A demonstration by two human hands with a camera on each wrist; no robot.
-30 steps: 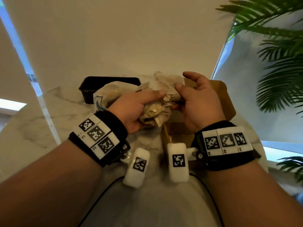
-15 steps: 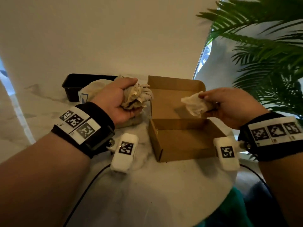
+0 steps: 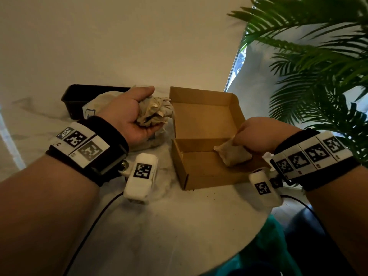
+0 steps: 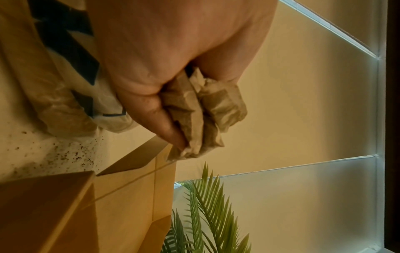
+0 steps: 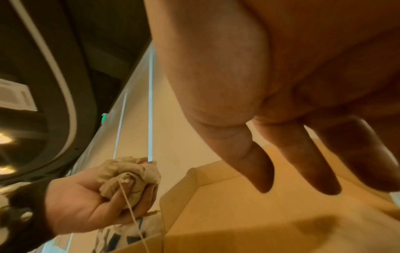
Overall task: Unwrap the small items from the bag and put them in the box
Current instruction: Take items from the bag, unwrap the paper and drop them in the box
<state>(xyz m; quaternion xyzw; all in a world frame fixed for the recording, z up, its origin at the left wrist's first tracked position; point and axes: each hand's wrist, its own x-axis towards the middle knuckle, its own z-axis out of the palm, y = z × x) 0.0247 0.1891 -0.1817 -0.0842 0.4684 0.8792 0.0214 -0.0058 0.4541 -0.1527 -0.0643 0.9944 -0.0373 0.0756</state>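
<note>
So the right hand (image 3: 256,136) is lowering a small pouch (image 3: 233,154) into the box (image 3: 201,176), fingers pinched on its top edge; the wrist view shows some fingers hanging straight. Left hand (image 3: 131,116) is curled round the crumpled wrapping (image 3: 155,112), bag (image 3: 93,106) just behind. Next I'd guess: let go, ditch the paper.

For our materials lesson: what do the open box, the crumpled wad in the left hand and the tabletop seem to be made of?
Box: matte brown cardboard, judging by its folded flaps and raw edges. Wad in the left hand: thin beige paper, creased and dull. Tabletop: smooth white with grey veins, probably marble or an imitation.
</note>
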